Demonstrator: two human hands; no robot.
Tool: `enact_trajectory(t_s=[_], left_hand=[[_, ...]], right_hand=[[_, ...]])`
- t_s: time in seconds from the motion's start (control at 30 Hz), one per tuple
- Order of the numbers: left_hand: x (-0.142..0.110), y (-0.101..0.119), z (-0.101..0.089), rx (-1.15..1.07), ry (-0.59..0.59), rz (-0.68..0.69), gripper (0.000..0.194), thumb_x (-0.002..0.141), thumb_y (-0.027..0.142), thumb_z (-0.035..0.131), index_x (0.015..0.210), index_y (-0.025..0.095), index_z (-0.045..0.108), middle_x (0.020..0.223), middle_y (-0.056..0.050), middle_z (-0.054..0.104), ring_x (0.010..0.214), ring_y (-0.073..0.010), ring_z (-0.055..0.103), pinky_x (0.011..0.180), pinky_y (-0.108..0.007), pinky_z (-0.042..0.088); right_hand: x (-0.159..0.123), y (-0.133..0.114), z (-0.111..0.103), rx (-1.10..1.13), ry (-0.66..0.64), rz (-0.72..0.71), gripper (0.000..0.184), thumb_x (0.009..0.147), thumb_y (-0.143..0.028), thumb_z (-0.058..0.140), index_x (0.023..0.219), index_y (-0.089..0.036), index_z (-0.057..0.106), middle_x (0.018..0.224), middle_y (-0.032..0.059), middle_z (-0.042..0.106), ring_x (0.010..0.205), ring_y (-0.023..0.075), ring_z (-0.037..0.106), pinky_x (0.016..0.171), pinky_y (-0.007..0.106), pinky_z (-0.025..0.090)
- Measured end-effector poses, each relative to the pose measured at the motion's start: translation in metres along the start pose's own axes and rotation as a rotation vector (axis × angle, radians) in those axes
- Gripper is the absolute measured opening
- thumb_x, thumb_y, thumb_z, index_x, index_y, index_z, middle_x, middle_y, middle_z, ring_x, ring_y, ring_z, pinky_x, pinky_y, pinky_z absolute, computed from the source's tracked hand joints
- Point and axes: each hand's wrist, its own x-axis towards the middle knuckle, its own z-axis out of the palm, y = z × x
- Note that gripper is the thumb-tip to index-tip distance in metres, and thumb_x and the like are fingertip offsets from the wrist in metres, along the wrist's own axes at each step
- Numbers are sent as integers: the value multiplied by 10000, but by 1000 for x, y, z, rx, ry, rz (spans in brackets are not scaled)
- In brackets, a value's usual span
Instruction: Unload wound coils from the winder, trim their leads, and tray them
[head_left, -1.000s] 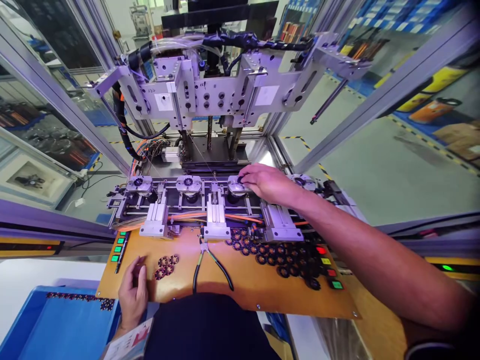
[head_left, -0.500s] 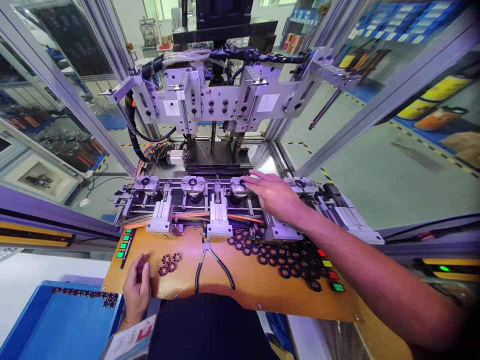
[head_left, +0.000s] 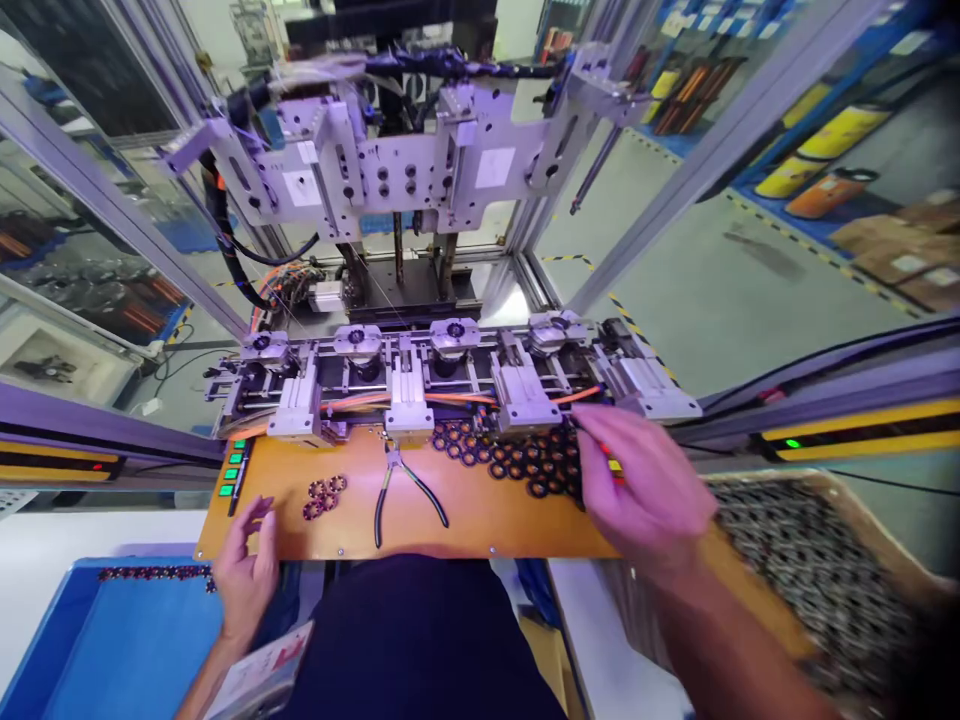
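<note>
My left hand (head_left: 247, 565) rests at the left front edge of the orange-brown board (head_left: 480, 530), fingers loosely bent, thumb apart and nothing in it. Beside it lies a small group of copper-wound ring cores (head_left: 324, 497). My right hand (head_left: 645, 480) hangs over the right end of the board, by a spread of black ring cores (head_left: 525, 460). Its fingertips are smeared and partly hidden, so I cannot tell whether it holds one. Pliers (head_left: 394, 458) with black handles lie splayed mid-board. A black ring core (head_left: 454, 328) sits on the third fixture from the left.
Along the back of the board runs a row of clamp fixtures (head_left: 358, 342), with a metal machine head (head_left: 397, 170) above. A blue tray (head_left: 142, 640) with a row of cores stands at left. On the right is a box (head_left: 840, 480) full of grey cores. Green buttons (head_left: 232, 475) line the board's left edge.
My right hand has left the third fixture and come back toward me to the black cores at right. The left hand has stayed by the board's edge. The view has shifted.
</note>
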Motion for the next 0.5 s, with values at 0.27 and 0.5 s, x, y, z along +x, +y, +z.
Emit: enact_trajectory(t_s=[0.27, 0.5], left_hand=[[14, 59, -1, -115, -149, 202, 264, 857, 321, 618, 1059, 158, 671, 971, -90, 733, 887, -208, 703, 869, -378, 569], [25, 151, 25, -154, -660, 507, 196, 859, 241, 637, 1038, 181, 689, 973, -84, 747, 885, -186, 705, 808, -296, 559]], right_hand=[[-123, 21, 31, -26, -222, 236, 103, 861, -240, 628, 921, -205, 704, 1202, 122, 653, 1190, 316, 567, 978, 570, 491], [-102, -16, 23, 158, -208, 294, 114, 888, -209, 591, 888, -207, 705, 1253, 120, 621, 1220, 310, 547, 972, 567, 492]])
